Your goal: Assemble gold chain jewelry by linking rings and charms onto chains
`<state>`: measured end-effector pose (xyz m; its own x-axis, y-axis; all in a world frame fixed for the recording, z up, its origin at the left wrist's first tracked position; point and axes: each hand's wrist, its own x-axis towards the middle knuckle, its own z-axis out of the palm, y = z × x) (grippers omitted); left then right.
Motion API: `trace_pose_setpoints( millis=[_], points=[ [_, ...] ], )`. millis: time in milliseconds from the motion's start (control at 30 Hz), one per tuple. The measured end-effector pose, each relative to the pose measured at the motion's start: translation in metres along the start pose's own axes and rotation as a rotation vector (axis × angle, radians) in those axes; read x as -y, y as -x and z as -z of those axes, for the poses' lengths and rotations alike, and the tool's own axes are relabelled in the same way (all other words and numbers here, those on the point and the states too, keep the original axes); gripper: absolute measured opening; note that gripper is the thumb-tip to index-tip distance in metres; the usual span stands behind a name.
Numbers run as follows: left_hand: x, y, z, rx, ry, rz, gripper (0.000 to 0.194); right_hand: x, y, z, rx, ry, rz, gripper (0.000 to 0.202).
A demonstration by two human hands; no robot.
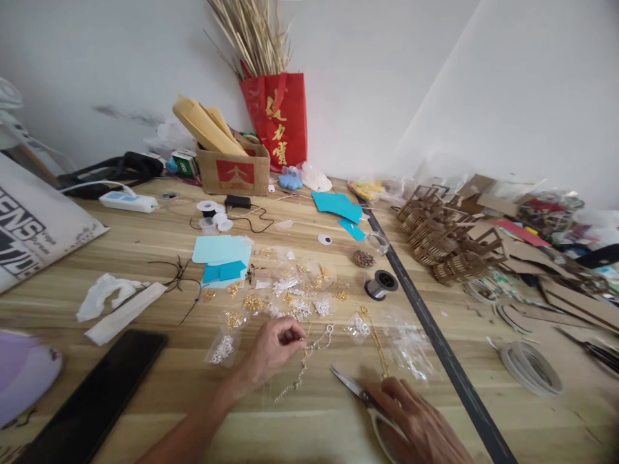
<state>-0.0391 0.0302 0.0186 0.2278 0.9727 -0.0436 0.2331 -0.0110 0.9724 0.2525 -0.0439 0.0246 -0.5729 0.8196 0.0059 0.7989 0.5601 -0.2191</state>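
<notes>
My left hand [276,351] is just left of the middle of the table, thumb and forefinger pinched at the near end of a thin silver chain [316,343]. Beaded strands of this chain trail down and across the wood, with a ring at its upper right end. At the lower right, my right hand [411,415] is closed over the handles of a pair of scissors [358,389]. Their blades point up and left, toward the chain. A gold chain [376,332] lies just beyond the right hand, beside a small bag of silver rings [358,326].
Small bags of gold findings [253,302] and silver beads [300,309] lie beyond my hands. A wire spool [381,285] stands near the dark strip [435,322]. A phone [101,393] lies left, and brown lattice baskets [435,238] and tape rolls [530,367] sit right.
</notes>
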Motion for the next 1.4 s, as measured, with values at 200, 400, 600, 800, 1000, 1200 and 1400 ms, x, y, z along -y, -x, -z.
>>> trace_pose_setpoints(
  millis=[200, 400, 600, 800, 1000, 1200, 1400],
  points=[
    [-0.002, 0.000, -0.001, 0.040, 0.127, 0.039, 0.008, 0.023, -0.065, 0.023, 0.044, -0.115, 0.044, 0.014],
    [-0.010, 0.003, -0.004, 0.032, 0.110, 0.073, 0.007, 0.037, -0.122, 0.004, 0.083, -0.071, 0.176, 0.013],
    [-0.011, 0.004, -0.004, 0.032, 0.048, 0.075, 0.006, 0.023, -0.121, -0.006, 0.034, -0.071, 0.139, 0.014],
    [-0.001, 0.004, -0.012, 0.048, -0.166, 0.052, 0.009, 0.006, -0.107, 0.004, -0.006, -0.097, 0.101, 0.012],
    [-0.003, 0.007, -0.017, 0.058, -0.392, 0.021, 0.012, 0.001, -0.100, 0.013, -0.016, -0.081, 0.078, 0.012],
    [-0.017, 0.020, -0.016, 0.085, -0.557, -0.004, 0.013, -0.004, -0.095, 0.005, -0.059, -0.006, 0.059, 0.012],
    [-0.013, 0.042, -0.025, 0.190, -0.650, -0.022, 0.015, -0.007, -0.092, 0.001, -0.022, -0.006, 0.098, 0.012]
  ],
)
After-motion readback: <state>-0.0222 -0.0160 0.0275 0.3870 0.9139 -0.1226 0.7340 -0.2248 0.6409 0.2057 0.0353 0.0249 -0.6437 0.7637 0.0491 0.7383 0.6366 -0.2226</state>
